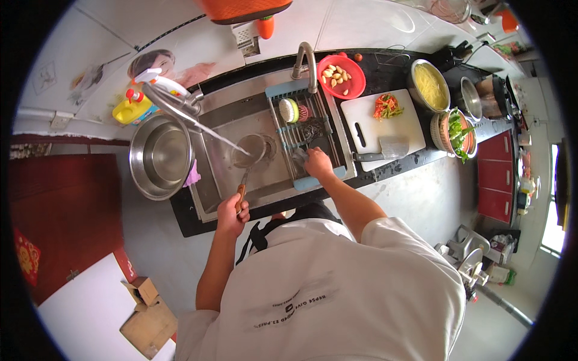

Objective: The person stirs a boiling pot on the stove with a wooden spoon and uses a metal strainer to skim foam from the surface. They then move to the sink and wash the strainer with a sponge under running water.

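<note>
My left hand (232, 214) grips the wooden handle (241, 193) of a round metal skimmer or ladle (248, 152). Its bowl is low in the stainless steel sink (216, 169), where a stream of water (221, 141) from the left faucet (174, 108) lands on it. Over the sink's right side sits a drain rack (284, 135) with blue ends. My right hand (319, 163) is at the rack's near end, its fingers closed around a grey, crumpled cloth-like pad (300, 156). A scrub brush (289, 110) and a dark wire scourer (312, 130) lie farther back in the rack.
Left of the sink stands a large steel basin (160, 155). To the right, a cleaver (384, 151) lies on a white cutting board (406, 122) beside chopped peppers (387, 107). Behind are a red bowl (356, 90) of garlic cloves and a pot (430, 85) of yellow shreds.
</note>
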### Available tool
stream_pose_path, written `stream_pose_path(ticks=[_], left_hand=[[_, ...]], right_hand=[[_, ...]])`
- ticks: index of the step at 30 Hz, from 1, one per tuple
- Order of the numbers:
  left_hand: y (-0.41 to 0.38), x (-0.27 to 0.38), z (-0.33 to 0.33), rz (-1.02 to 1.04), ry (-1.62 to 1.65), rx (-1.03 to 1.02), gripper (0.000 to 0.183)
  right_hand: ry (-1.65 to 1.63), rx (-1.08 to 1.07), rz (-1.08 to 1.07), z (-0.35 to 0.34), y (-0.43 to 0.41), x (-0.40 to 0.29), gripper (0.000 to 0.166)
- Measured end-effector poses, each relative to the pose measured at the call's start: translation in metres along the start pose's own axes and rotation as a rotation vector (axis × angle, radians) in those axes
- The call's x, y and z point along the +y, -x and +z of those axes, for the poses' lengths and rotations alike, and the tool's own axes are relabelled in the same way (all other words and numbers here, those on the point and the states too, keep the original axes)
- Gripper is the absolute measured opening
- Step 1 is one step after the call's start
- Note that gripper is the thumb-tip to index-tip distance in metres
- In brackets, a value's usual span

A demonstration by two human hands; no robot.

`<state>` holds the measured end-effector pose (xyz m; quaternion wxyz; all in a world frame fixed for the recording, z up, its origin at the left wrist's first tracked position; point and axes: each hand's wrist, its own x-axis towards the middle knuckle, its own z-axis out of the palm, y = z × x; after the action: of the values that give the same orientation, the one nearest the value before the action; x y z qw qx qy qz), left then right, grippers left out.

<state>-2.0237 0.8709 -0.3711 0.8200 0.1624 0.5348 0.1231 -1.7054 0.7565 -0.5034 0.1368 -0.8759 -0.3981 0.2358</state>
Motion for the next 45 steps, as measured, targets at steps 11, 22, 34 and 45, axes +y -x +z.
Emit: stream_pose_path(ticks=[11, 22, 34, 45], left_hand=[[-0.01, -0.021, 0.016, 0.084, -0.257, 0.096, 0.016], [0.002, 0.001, 0.027, 0.108, -0.208, 0.063, 0.024], [0.005, -0.008, 0.035, 0.073, -0.125, 0.037, 0.032], [-0.019, -0.031, 0.021, -0.162, 0.361, -0.311, 0.019]], right_hand=[[-0.136, 0.263, -0.122, -0.043, -0.044, -0.043, 0.036], [0.079, 0.107, -0.009, -0.028, -0.175, -0.07, 0.039], [-0.423, 0.402, -0.081, -0.058, -0.075, -0.089, 0.062], [-1.709, -0.359, 0.41, -0.016, 0.009, -0.113, 0.03]])
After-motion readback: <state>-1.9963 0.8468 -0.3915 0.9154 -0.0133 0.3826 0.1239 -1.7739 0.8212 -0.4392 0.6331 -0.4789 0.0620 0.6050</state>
